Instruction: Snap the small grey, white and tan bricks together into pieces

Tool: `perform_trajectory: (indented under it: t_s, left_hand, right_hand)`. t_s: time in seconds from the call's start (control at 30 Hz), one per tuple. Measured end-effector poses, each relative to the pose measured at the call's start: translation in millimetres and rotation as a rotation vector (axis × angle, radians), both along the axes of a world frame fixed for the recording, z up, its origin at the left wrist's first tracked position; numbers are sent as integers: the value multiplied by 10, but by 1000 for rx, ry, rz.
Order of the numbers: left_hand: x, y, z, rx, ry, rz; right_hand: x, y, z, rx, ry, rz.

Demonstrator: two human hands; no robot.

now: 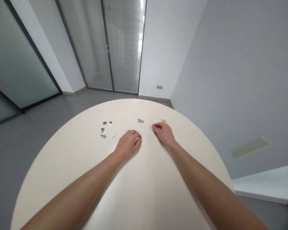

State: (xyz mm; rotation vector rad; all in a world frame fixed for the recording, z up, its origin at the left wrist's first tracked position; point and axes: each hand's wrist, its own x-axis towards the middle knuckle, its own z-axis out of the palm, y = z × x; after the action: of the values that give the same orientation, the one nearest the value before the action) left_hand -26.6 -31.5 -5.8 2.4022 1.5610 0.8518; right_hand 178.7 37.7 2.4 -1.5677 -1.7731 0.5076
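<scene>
My left hand (129,143) rests on the round table, its fingers curled round a small white piece (137,139) that is mostly covered. To its right, my right hand (165,133) pinches a thin tan stick-like piece (150,126) between thumb and fingertips, low over the tabletop. Just beyond the right hand lie a yellow piece (164,121) and a small white piece, partly hidden. Several flat grey pieces (140,120) sit together between the two hands, farther back. What kind of parts these are is too small to tell.
Left of my left hand are dark grey pieces (105,123), a white flat piece (105,131), a grey flat piece (103,136) and a tiny white bit (113,136). The round white table (134,191) has a curved edge; glass partitions (124,48) and walls stand beyond.
</scene>
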Motion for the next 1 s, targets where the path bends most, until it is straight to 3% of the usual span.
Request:
perform_trajectory:
  t_s: [0.13, 0.3, 0.53, 0.7, 1.0]
  left_hand:
    - [4, -4, 21, -7, -8, -4]
    - [12, -2, 36, -20, -9, -1]
    - [22, 12, 21, -6, -21, 0]
    - [28, 14, 22, -3, -17, 2]
    - [22, 14, 20, -12, -3, -1]
  right_hand:
    - [-6, 175, 86, 109, -263, -106]
    - [-15, 337, 26, 267, -494, -137]
    - [-12, 387, -77, 293, -705, -98]
    - [-57, 355, -66, 335, -784, -44]
    - [-103, 397, -74, 231, -702, 21]
